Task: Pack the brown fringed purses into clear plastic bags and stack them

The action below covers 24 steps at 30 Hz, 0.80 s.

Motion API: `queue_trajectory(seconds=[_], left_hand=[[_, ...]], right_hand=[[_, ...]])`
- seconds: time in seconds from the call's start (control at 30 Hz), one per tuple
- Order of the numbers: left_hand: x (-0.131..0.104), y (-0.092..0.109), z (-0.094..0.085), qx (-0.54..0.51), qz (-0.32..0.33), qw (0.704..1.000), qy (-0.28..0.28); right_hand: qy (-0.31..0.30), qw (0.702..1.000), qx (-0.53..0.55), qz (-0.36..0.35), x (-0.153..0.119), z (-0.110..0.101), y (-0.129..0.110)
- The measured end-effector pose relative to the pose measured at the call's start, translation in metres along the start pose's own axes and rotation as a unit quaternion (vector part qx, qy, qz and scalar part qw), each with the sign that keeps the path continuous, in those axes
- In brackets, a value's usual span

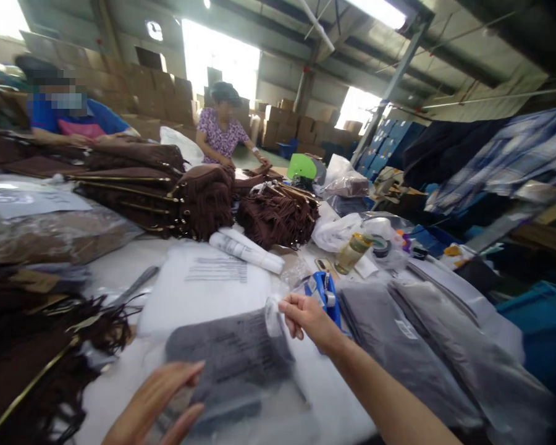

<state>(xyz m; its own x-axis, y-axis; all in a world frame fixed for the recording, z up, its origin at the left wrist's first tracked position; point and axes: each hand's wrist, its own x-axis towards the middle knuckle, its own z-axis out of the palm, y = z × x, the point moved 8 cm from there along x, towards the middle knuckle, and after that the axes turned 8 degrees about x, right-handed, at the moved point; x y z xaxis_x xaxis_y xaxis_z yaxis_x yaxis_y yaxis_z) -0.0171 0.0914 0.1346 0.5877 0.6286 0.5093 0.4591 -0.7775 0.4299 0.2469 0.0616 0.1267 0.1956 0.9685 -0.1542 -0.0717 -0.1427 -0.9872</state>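
A dark grey flat item in a clear plastic bag (231, 352) lies in front of me on white packing sheets. My right hand (308, 318) pinches a bit of clear plastic at the bag's upper right corner; whether tape is also between the fingertips I cannot make out. Over the bag's lower left hovers my left hand (162, 398), thumb and fingers apart, holding nothing. Just behind my right hand stands a blue tape dispenser (327, 293). Printed white plastic bags (213, 272) form a stack beyond the grey item, with a white roll (246, 250) on top.
Brown fringed bags (278, 213) are piled at the back, others (23, 371) at near left. Bagged grey items (398, 334) lie at right, near a drink bottle (353, 253) and a blue bin (540, 327). Two people work across the table.
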Motion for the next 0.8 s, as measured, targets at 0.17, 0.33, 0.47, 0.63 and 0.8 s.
queue_trajectory(seconds=[0.17, 0.33, 0.47, 0.63, 0.8], left_hand=[[0.041, 0.024, 0.048, -0.148, -0.033, 0.977, -0.149], [0.037, 0.006, 0.092, -0.357, -0.258, 0.879, -0.181], [0.017, -0.007, 0.112, -0.415, -0.314, 0.834, -0.184], [0.012, -0.010, 0.115, -0.329, -0.275, 0.866, -0.258], [0.016, -0.024, 0.108, -0.281, -0.287, 0.877, -0.265]], right_hand=[[-0.092, 0.993, 0.065, 0.031, -0.019, 0.053, 0.006], [-0.016, 0.995, 0.098, -0.020, -0.014, 0.020, 0.012], [-0.058, 0.993, 0.101, 0.031, -0.013, 0.029, 0.046], [-0.053, 0.991, 0.106, 0.055, -0.002, 0.047, 0.067], [-0.045, 0.997, 0.006, 0.058, 0.009, 0.044, 0.068]])
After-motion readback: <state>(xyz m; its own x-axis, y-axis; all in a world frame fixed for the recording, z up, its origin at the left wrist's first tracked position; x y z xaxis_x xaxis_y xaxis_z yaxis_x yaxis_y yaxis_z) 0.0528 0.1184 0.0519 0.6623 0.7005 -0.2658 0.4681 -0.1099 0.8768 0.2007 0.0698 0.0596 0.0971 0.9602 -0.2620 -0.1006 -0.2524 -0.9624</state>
